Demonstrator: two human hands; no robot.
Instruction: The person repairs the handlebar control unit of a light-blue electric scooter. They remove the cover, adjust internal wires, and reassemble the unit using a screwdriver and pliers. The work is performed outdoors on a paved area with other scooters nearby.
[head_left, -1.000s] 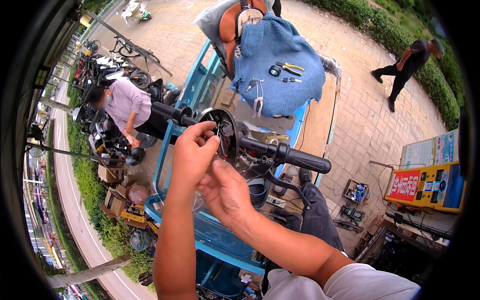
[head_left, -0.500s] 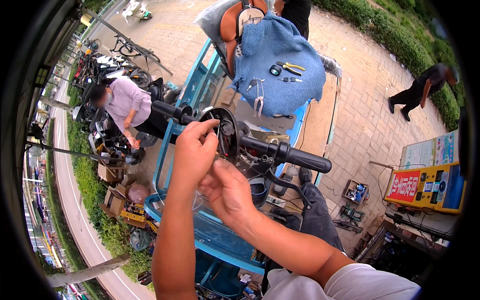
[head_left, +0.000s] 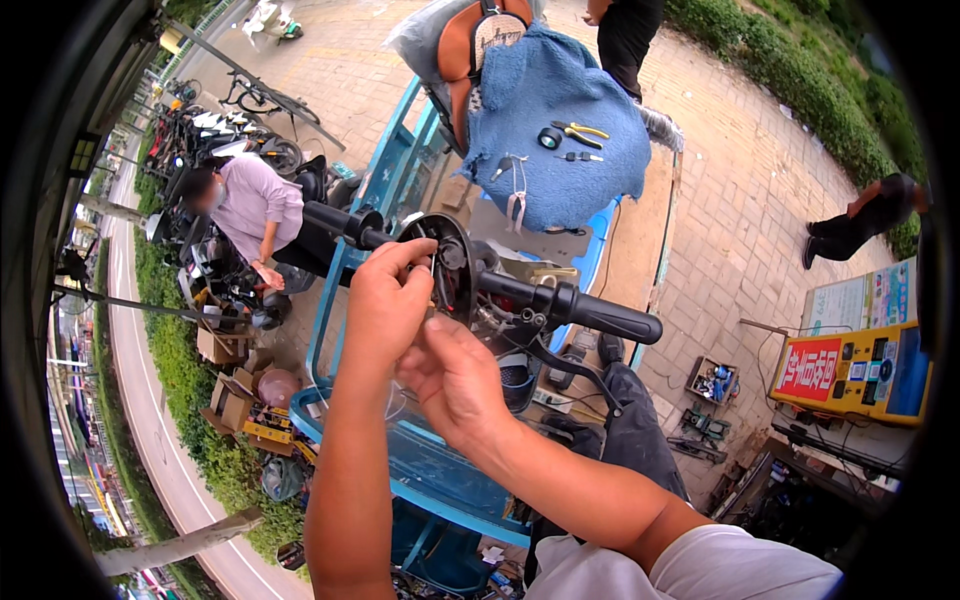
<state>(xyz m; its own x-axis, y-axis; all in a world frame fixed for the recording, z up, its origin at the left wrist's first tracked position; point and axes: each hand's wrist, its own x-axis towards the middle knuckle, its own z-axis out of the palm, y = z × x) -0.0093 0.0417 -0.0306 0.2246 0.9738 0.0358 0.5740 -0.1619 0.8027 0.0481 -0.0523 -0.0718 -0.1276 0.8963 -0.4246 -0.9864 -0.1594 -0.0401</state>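
My left hand is closed, thumb and fingers pinched together at the near left rim of an open round black housing on the handlebar. Thin wires show inside the housing. Just below and to the right, my right hand is closed too, its thumb and fingertips drawn together close to the left hand. What either hand pinches is too small or covered to make out. The handlebar's black right grip and a curved black brake lever extend to the right of my hands.
Ahead, a blue cloth bears yellow-handled pliers, a black tape roll and keys. A blue metal frame surrounds the handlebar. A person in a lilac top is at left. At right stands a yellow box.
My hands stay almost in place at the housing. The passer-by at right has moved farther right and nearer, and the dark-clothed person at the top has shifted right, showing more.
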